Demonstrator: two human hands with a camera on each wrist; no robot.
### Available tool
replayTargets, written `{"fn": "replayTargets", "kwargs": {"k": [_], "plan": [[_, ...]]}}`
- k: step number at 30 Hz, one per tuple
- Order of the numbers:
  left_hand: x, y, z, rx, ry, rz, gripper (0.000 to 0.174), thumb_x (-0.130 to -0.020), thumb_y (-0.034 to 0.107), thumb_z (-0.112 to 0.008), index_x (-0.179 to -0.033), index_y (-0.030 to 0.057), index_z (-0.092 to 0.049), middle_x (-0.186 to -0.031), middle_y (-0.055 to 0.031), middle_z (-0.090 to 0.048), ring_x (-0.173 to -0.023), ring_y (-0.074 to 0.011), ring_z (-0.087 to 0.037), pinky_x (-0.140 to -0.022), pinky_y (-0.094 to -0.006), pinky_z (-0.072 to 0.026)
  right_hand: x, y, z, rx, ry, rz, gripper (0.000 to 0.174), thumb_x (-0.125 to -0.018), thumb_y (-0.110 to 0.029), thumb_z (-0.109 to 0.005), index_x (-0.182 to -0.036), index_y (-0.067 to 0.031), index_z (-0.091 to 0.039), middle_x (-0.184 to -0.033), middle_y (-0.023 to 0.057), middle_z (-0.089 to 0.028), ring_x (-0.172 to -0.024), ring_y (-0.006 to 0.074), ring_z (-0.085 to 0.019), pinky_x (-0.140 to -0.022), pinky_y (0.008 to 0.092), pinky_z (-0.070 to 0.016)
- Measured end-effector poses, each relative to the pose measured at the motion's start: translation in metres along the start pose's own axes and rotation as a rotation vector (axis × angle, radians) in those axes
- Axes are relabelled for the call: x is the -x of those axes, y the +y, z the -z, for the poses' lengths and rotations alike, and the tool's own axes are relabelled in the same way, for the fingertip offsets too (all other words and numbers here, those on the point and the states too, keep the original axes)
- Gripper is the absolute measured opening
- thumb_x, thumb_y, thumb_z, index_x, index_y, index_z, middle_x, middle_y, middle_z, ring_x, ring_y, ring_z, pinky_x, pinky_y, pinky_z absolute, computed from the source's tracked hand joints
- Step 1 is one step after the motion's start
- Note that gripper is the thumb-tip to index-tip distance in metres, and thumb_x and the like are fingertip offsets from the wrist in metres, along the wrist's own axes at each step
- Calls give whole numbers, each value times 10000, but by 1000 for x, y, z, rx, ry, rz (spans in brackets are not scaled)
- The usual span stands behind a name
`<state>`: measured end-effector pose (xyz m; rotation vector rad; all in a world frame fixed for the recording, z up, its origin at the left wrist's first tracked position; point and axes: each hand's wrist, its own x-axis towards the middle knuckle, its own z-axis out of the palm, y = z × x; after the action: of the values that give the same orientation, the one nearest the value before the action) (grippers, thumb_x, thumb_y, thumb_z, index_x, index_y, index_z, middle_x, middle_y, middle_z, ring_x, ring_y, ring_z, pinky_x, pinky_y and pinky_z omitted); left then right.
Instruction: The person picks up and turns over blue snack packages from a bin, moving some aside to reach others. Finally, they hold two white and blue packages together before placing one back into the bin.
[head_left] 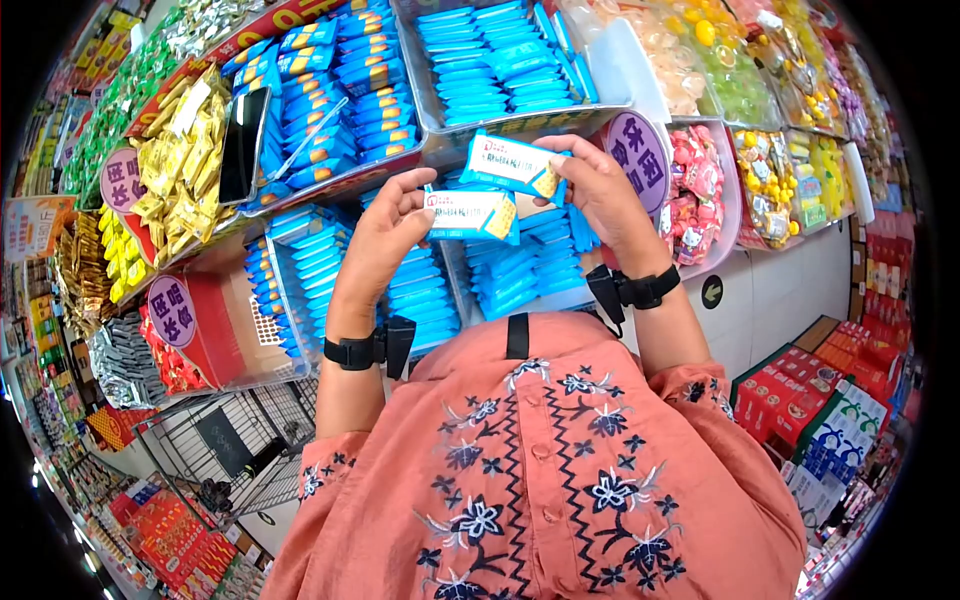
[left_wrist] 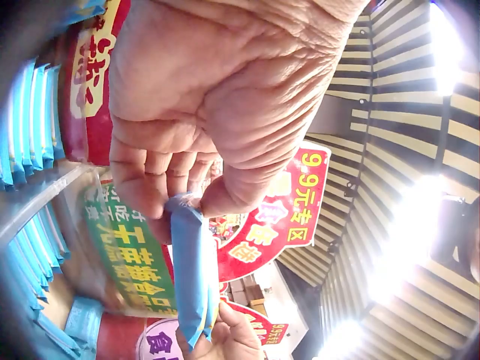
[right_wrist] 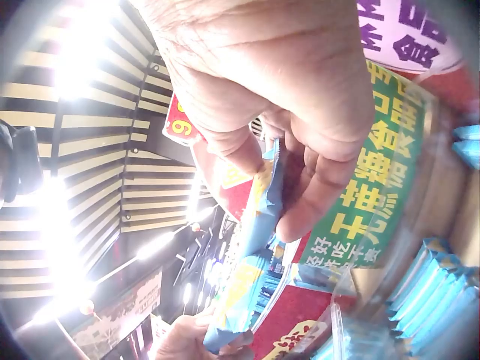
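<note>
Two small blue-and-white biscuit packets are held up in front of the body. My left hand (head_left: 388, 235) pinches the left end of the lower biscuit packet (head_left: 468, 217) between thumb and fingers. By its right end, my right hand (head_left: 603, 190) pinches the upper biscuit packet (head_left: 508, 166). The printed faces are turned up, and the two packets lie close together, one slightly above the other. From the left wrist, the left-hand packet (left_wrist: 192, 262) shows edge-on below the fingers. The right wrist view shows the right-hand packet (right_wrist: 262, 204) between thumb and fingers.
Bins of blue packets (head_left: 505, 60) stand behind and below the hands. Yellow-wrapped sweets (head_left: 185, 150) and a phone (head_left: 243, 145) are at the left, pink packets (head_left: 692, 190) at the right. A wire shopping cart (head_left: 235, 440) stands at the lower left, stacked boxes (head_left: 800, 400) at the lower right.
</note>
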<state>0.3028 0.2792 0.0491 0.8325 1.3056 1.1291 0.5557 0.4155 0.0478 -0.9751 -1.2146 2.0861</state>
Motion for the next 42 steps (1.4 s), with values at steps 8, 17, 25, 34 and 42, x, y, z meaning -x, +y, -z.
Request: {"fn": "replayTargets", "kwargs": {"k": [8,17,25,34,42], "plan": [[-1,0,-8,40,-28,-8,523,-931,140,-602,-1414,-6,-467,-1055,-21,-649,-901,-81,-588,-723,-239,-458,1,2,-2,-17,-7,-6,317,-1011,-169,-527,-1281,-7,-564,-1098,104,-659,-897,166,-673,-783,331,-605],[-3,-6,-11,86,-39,-8,554,-930,161,-623,-1425,-17,-450,-1062,-22,-645,-902,-83,-596,-713,-232,-474,1,5,-3,51,-12,-29,326,-1007,-223,-521,-1282,-62,-592,-1074,53,-661,-879,117,-653,-732,302,-594],[-5,-13,-8,102,-46,-8,544,-938,161,-625,-1423,-13,-450,-1062,-30,-650,-913,-90,-611,-714,-234,-493,0,7,-5,11,-10,-24,317,-1005,-216,-516,-1271,-65,-602,-1069,47,-666,-903,119,-652,-737,299,-577],[-3,-15,-10,90,-21,22,519,-942,144,-610,-1420,3,-462,-1099,-45,-661,-923,-94,-617,-720,-244,-499,1,9,-5,49,-14,-22,315,-1006,-238,-524,-1267,-85,-610,-1089,26,-667,-938,110,-640,-776,291,-549],[-3,-22,-9,110,-28,32,517,-944,150,-614,-1414,-4,-464,-1110,-64,-662,-924,-106,-619,-716,-254,-497,3,10,-9,33,-20,-22,314,-1005,-245,-535,-1264,-85,-612,-1110,28,-667,-970,104,-634,-808,287,-539]]}}
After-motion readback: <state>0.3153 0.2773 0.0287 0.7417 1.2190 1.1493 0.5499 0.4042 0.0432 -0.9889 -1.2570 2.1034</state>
